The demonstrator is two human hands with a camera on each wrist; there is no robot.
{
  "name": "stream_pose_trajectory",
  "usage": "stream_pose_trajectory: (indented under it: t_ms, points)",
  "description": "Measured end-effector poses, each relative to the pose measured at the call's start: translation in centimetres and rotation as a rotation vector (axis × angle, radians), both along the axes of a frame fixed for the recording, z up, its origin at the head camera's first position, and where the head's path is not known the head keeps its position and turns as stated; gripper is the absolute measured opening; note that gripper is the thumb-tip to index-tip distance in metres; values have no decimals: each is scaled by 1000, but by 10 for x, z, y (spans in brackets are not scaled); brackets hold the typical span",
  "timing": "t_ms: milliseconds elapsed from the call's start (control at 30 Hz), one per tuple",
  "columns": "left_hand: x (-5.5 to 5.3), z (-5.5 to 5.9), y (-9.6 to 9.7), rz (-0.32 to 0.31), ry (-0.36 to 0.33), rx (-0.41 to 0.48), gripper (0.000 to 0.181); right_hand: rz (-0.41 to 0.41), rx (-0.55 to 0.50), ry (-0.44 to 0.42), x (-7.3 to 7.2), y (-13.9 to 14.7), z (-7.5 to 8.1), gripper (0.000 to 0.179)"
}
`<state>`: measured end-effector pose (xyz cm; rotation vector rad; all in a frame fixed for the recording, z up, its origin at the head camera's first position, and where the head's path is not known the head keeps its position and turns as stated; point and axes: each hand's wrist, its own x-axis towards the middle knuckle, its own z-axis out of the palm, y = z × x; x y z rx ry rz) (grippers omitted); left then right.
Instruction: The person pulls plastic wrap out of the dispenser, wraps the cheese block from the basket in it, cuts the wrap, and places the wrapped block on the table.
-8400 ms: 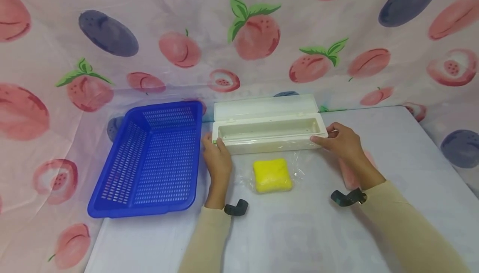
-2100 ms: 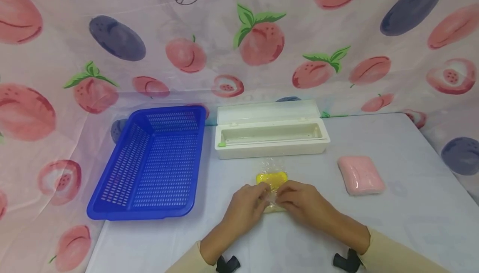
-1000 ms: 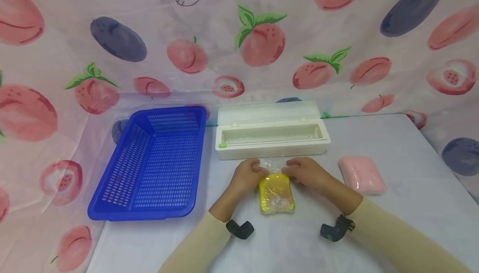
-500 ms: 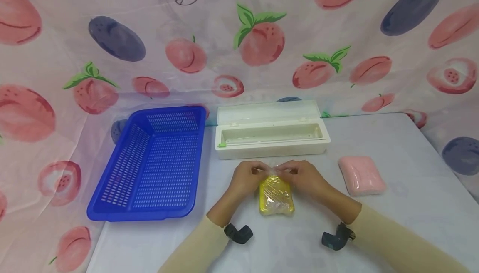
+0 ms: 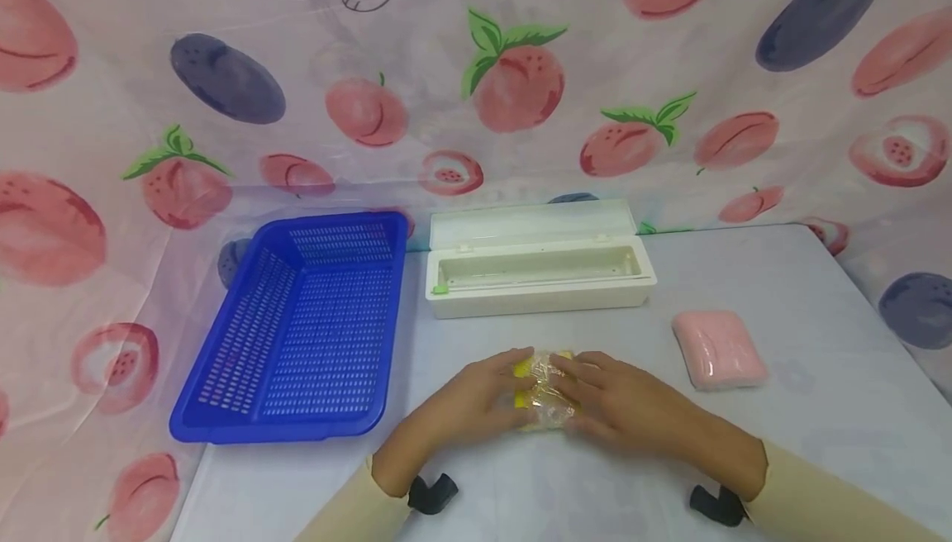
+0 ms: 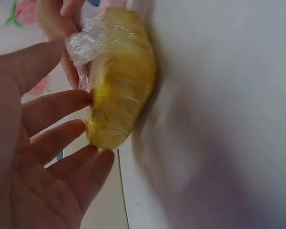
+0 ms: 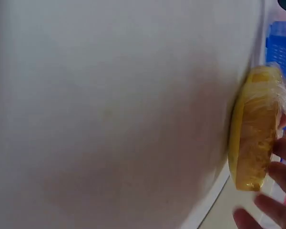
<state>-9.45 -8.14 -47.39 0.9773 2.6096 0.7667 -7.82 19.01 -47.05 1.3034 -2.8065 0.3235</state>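
A soft yellow square block, wrapped in clear plastic film, lies on the white table before me. Crumpled film is bunched over its top face. My left hand rests along its left side, fingers loosely extended with their tips at the edge. From the right, my right hand lays its spread fingers over the film on top, partly hiding the block. In the right wrist view, fingertips touch the block's wrapped side. A pink wrapped block lies to the right, apart from both hands.
A long white cling film dispenser stands behind the hands, lid raised, with a green slider at its left front. A blue perforated basket sits at the left. Fruit-patterned cloth hangs behind the table.
Film was drawn around the yellow block and gathered at its far end; now it is folded over the top. My hands have moved nearer me, from pinching the film to lying on the block.
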Motion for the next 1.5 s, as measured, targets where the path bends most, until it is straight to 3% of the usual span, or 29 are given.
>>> stream_pose_trajectory:
  t_ms: [67, 167, 233, 367, 500, 600, 700, 800, 900, 967, 1033, 1133, 1233, 1300, 1433, 1500]
  points:
    - [6, -1, 1, -29, 60, -91, 55, 4, 6, 80, 2, -1, -2, 52]
    - [13, -1, 8, -3, 162, -170, 54, -16, -51, 115, 3, -6, -6, 45]
    - [17, -1, 15, 40, 212, -179, 47, -25, -89, 103, 2, -11, -8, 42]
    - [21, -2, 25, 123, 247, -165, 34, -63, -89, 35, 0, -17, -11, 40]
    - [21, -7, 29, 160, 246, -150, 43, -70, -59, -33, 1, -17, -11, 40]
    - [20, -11, 27, 103, 290, -167, 45, -46, -21, -83, 3, -11, -7, 43]
    - [19, -12, 18, -26, 338, -230, 38, -9, 48, -148, 5, -2, -3, 54]
    - [18, -12, 8, -118, 295, -288, 47, 24, 120, -175, 7, 1, -1, 69]
    - [17, -13, 6, -139, 252, -325, 60, 59, 153, -57, 5, -3, -2, 67]
    - [15, -13, 9, -137, 278, -337, 64, 63, 160, 31, 3, -8, -2, 58]
    - [13, -13, 11, -131, 294, -313, 64, 31, 139, 42, 1, -12, -2, 49]
    - [9, -10, 10, -90, 166, -168, 64, -63, 45, -137, -2, -12, 3, 42]
    - [5, -5, 5, -28, -83, 48, 52, -166, -123, -424, -3, -10, 8, 27]
    - [2, -3, 2, 21, -229, 147, 41, -214, -230, -620, -4, -9, 10, 25]
    - [0, -6, -2, 60, -487, 290, 31, -366, -390, -981, -2, -8, 11, 49]
    - [0, -11, -1, 81, -608, 368, 32, -443, -465, -1107, -1, -9, 8, 60]
